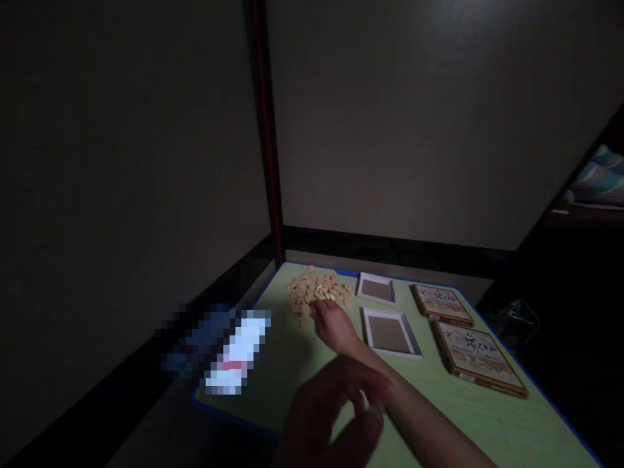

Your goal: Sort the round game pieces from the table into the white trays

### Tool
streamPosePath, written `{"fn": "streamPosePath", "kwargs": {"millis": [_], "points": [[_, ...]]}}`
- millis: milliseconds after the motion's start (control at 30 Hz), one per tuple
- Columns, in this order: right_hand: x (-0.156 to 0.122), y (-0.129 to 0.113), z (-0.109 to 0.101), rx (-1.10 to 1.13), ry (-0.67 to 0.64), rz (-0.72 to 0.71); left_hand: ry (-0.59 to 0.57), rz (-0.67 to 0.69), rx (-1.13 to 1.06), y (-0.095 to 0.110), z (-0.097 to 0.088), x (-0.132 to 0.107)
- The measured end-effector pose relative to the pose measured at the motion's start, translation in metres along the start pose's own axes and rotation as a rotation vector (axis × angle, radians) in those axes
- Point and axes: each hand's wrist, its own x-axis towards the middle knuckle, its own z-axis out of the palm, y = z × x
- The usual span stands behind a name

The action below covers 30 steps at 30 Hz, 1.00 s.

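A loose pile of small pale wooden game pieces (312, 289), some with red marks and looking like shogi pieces, lies at the far left of the green table. My right hand (337, 327) reaches to the near edge of the pile, its fingers bent down and together among the pieces. What those fingertips hold, if anything, is hidden. Close to the camera, my left hand (326, 403) hovers dark and blurred in front of my right forearm. Its fingers curl toward the thumb, and anything pinched there is too unclear to name.
Two shallow white-rimmed box trays, a far one (361, 286) and a nearer one (369, 335), lie right of the pile. Two printed game boxes (441, 304) (482, 357) sit along the right side of the blue-edged table (526, 429). A pixelated bright object (238, 354) is at the left edge. Walls stand behind.
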Motion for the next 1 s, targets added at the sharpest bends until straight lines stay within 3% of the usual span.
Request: {"fn": "streamPosePath", "kwargs": {"millis": [67, 167, 233, 333, 400, 667, 867, 1000], "points": [[-0.011, 0.006, -0.006, 0.013, -0.012, -0.015, 0.162, -0.004, 0.317, -0.023, -0.013, 0.019], [-0.024, 0.014, -0.012, 0.034, -0.007, -0.020, 0.249, -0.128, 0.866, -0.060, -0.038, 0.043], [-0.028, 0.019, -0.014, 0.051, 0.007, -0.007, 0.229, -0.208, 1.152, -0.079, -0.054, 0.055], [-0.028, 0.024, -0.012, 0.072, 0.014, 0.008, 0.101, -0.347, 1.355, -0.098, -0.069, 0.066], [-0.026, 0.025, -0.010, 0.086, 0.009, 0.012, 0.061, -0.393, 1.395, -0.105, -0.073, 0.071], [-0.021, 0.029, -0.008, 0.243, 0.025, 0.002, -0.012, -0.347, 1.340, -0.117, -0.077, 0.077], [-0.020, 0.042, -0.031, 0.268, 0.088, 0.048, -0.030, -0.291, 1.279, -0.115, -0.073, 0.085], [-0.036, 0.058, -0.049, 0.226, 0.110, 0.038, -0.003, -0.216, 1.196, -0.114, -0.076, 0.096]]}}
